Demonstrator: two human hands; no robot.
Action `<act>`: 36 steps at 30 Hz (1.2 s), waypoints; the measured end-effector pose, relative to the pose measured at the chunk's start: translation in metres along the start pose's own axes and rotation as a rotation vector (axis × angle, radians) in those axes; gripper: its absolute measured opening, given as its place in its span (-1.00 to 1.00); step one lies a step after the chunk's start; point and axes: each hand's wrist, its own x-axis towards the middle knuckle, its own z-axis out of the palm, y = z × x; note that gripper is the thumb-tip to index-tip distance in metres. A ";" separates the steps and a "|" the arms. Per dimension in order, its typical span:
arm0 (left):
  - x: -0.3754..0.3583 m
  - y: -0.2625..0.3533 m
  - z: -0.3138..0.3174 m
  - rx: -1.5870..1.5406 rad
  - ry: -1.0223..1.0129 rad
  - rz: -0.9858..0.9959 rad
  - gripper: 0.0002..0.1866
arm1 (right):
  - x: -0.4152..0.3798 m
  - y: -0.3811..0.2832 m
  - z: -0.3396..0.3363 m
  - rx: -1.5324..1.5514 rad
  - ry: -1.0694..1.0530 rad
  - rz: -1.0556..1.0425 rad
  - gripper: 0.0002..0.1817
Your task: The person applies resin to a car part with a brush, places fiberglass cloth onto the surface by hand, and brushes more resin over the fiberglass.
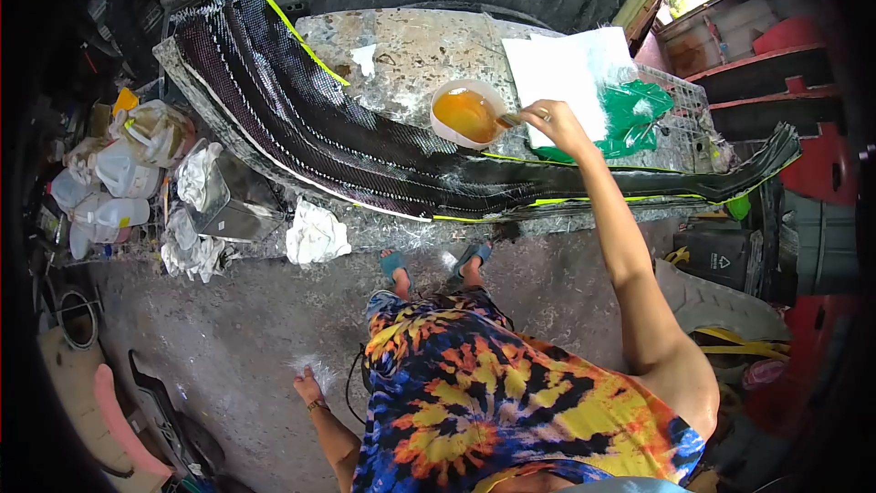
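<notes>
My right hand (555, 126) is closed around a brush (513, 117), its bristle end at the right rim of a white bowl (441, 131). Amber liquid (464, 113) lies in the bowl. The bowl stands on the worktable beside a long, curved piece covered in black woven fabric (365, 151), which looks like carbon fibre and is wet and shiny in places. Yellow-green tape (297, 34) runs along parts of its edges. Down at my side, away from the table, my left hand (308, 385) hangs with its fingers loosely apart, holding nothing.
White sheets (557, 68) and a green plastic bag (634, 119) lie right of the bowl. Several plastic jugs (128, 169), a metal can (239, 201) and crumpled white cloth (317, 232) sit at the table's left. Black moulded parts (173, 420) lie on the floor.
</notes>
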 end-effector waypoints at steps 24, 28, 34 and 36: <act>0.048 0.050 0.018 0.001 -0.007 0.178 -0.43 | -0.085 -0.068 0.079 0.276 -0.002 -0.111 -0.79; 0.040 0.025 0.020 -0.028 -0.030 0.111 -0.41 | -0.105 -0.030 0.063 0.319 -0.054 0.009 -0.81; 0.031 0.017 0.024 0.107 -0.010 0.097 -0.38 | -0.125 0.022 0.040 0.459 -0.094 0.198 -0.81; 0.029 0.018 0.026 0.093 0.020 0.107 -0.36 | -0.131 0.038 0.032 0.400 -0.079 0.192 -0.80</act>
